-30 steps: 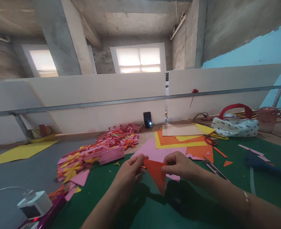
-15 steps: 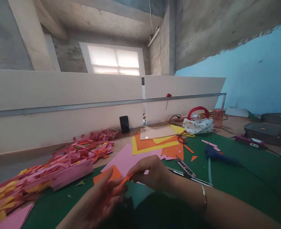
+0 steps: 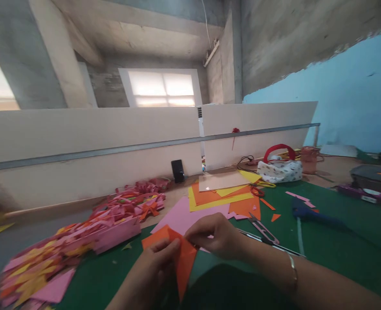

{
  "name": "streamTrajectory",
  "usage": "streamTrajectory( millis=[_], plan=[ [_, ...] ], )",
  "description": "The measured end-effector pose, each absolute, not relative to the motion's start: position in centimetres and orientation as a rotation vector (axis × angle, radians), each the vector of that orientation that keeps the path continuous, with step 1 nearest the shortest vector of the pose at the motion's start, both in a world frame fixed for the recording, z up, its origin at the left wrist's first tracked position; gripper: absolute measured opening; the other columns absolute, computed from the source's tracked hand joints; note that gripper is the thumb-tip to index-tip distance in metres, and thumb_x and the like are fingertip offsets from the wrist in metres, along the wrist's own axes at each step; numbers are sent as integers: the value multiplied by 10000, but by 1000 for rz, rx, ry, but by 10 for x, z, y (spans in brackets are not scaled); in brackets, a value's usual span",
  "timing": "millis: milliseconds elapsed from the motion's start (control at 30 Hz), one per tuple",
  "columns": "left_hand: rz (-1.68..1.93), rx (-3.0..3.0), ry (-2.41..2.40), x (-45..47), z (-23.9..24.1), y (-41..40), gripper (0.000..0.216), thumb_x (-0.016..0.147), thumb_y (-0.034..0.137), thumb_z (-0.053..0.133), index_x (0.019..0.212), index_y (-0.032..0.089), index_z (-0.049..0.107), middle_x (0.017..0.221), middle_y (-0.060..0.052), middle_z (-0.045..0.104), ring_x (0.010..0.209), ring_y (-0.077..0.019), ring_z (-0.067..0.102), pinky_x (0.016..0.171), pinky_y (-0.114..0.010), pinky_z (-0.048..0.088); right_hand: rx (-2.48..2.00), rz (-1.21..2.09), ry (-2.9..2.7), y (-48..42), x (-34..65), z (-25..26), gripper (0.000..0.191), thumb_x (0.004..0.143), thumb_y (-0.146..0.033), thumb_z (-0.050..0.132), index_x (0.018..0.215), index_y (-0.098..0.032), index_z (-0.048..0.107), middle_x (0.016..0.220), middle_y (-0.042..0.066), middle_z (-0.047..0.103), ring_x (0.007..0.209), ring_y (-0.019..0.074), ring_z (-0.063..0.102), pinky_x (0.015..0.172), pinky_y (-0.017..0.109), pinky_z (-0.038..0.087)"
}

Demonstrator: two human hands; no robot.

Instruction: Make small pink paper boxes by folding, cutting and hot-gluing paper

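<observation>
Between my hands is a folded piece of orange paper [image 3: 185, 262], one flap pointing down over the green mat and another lying toward the left. My left hand [image 3: 158, 265] grips it, thumb pressed on its face. On the paper's right edge, my right hand [image 3: 213, 234] pinches with thumb and index finger; a bracelet circles that wrist. Just behind lies a pink sheet [image 3: 177, 218] on the mat. Thread snips [image 3: 264, 228] rest close to my right forearm.
Pink, orange and yellow paper pieces [image 3: 113, 215] are heaped at left. Stacked coloured sheets [image 3: 195, 200], red-handled scissors [image 3: 257, 190] and a phone [image 3: 178, 171] stand farther back. A blue glue gun [image 3: 313, 214] lies right on the green mat [image 3: 96, 280]; behind it is a patterned bag [image 3: 279, 171].
The orange paper has opened out and turned, so a broad flap now hangs down. My left hand has closed on it with the thumb on top. The view has shifted left.
</observation>
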State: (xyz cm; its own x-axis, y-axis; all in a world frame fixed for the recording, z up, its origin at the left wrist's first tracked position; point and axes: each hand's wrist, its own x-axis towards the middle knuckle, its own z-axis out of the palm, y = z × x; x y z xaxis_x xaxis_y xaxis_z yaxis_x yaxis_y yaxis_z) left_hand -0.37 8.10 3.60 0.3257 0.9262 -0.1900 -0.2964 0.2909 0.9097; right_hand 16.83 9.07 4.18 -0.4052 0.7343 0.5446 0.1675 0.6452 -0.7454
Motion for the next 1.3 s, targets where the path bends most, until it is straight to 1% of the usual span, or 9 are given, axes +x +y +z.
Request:
streamTrajectory(
  millis=[167, 267, 433, 533, 700, 800, 967, 1133, 1300],
  plan=[
    [1028, 919, 859, -5, 31, 84, 219, 607, 284, 735, 712, 110, 654, 624, -52, 642, 588, -164, 602, 592, -270, 461, -1037, 1163, -1757, 88, 166, 43, 214, 750, -327, 571, 800, -122, 610, 538, -17, 586, 386, 75, 527, 365, 160, 387],
    [1052, 899, 894, -7, 30, 86, 228, 579, 289, 756, 669, 109, 649, 591, -28, 619, 543, -128, 570, 561, -240, 437, -1148, 1182, -1829, 85, 163, 43, 117, 703, -215, 560, 615, -137, 561, 459, -43, 549, 348, 61, 482, 349, 152, 375],
    [1239, 783, 965, -13, 40, 90, 244, 589, 292, 757, 757, 144, 662, 573, 35, 567, 481, -40, 475, 445, -142, 337, -1189, 1296, -1881, 85, 164, 45, 72, 663, -152, 527, 609, -141, 573, 450, -55, 546, 338, 52, 477, 327, 135, 341],
    [1183, 811, 929, -11, 44, 86, 324, 596, 388, 738, 802, 150, 662, 680, -8, 625, 577, -85, 547, 524, -175, 405, -1182, 1313, -1826, 88, 166, 43, 89, 676, -183, 531, 630, -137, 592, 456, -47, 562, 330, 55, 491, 322, 135, 323],
    [905, 978, 840, -1, 32, 82, 263, 469, 204, 806, 682, 104, 689, 565, -32, 635, 535, -116, 556, 549, -211, 415, -1121, 1314, -1823, 91, 165, 39, 98, 701, -223, 535, 658, -141, 567, 474, -40, 574, 336, 66, 500, 333, 150, 322],
    [973, 918, 790, -1, 27, 85, 274, 465, 164, 788, 717, 103, 700, 583, -49, 658, 562, -152, 590, 597, -252, 446, -1217, 1092, -1912, 97, 173, 48, 192, 774, -296, 476, 688, -148, 563, 525, -17, 589, 371, 83, 525, 368, 177, 367],
    [1055, 845, 869, -8, 37, 85, 198, 543, 111, 735, 737, 113, 693, 658, -56, 691, 613, -146, 619, 598, -225, 459, -1818, 99, -2141, 107, 223, 73, 201, 813, -335, 469, 839, -208, 623, 789, 56, 655, 723, 188, 620, 558, 255, 405],
    [1112, 846, 847, -13, 39, 87, 203, 558, 89, 717, 755, 115, 675, 669, -60, 693, 598, -138, 613, 567, -219, 449, -2140, -17, -2162, 89, 282, 56, 71, 677, -196, 594, 726, -174, 640, 782, 124, 652, 751, 293, 611, 558, 308, 368],
    [1118, 877, 827, -14, 39, 86, 249, 566, 72, 682, 809, 117, 649, 688, -57, 695, 586, -135, 607, 553, -217, 437, -2196, 21, -2165, 72, 303, 23, 232, 723, -156, 502, 905, -232, 623, 897, 94, 653, 830, 256, 602, 596, 285, 362]
  ],
)
